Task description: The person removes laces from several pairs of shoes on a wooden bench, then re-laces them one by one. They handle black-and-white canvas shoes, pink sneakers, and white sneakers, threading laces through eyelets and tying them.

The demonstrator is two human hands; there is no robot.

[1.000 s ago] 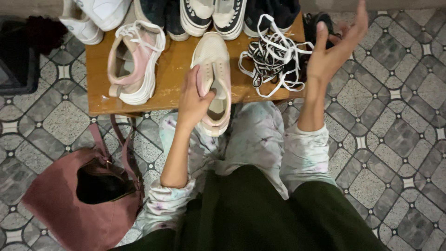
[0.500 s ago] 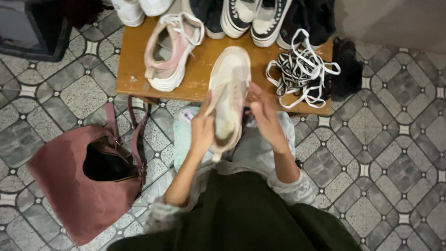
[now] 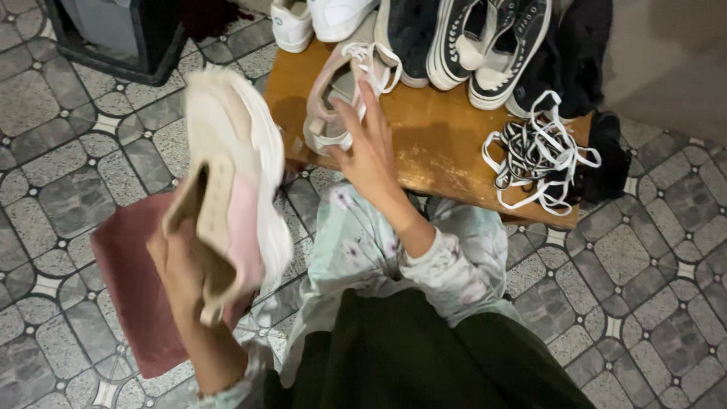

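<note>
My left hand (image 3: 180, 266) grips a cream and pink sneaker (image 3: 235, 174) by its heel and holds it up over the floor, left of my knees. The sneaker has no lace and is blurred by motion. My right hand (image 3: 369, 151) is spread open above the low wooden bench (image 3: 424, 144), its fingertips at the matching pink sneaker (image 3: 333, 95) that lies there with its white lace. A tangle of black-and-white laces (image 3: 539, 155) lies on the bench's right part.
Black canvas sneakers (image 3: 485, 38), a dark shoe and white shoes (image 3: 318, 17) line the bench's far edge. A maroon bag (image 3: 132, 280) lies on the patterned tile floor at my left. A dark box (image 3: 113, 34) stands at the top left.
My left hand has swung the sneaker from in front of my knees out to the left and higher. My right hand let go of it and moved to the pink sneaker on the bench.
</note>
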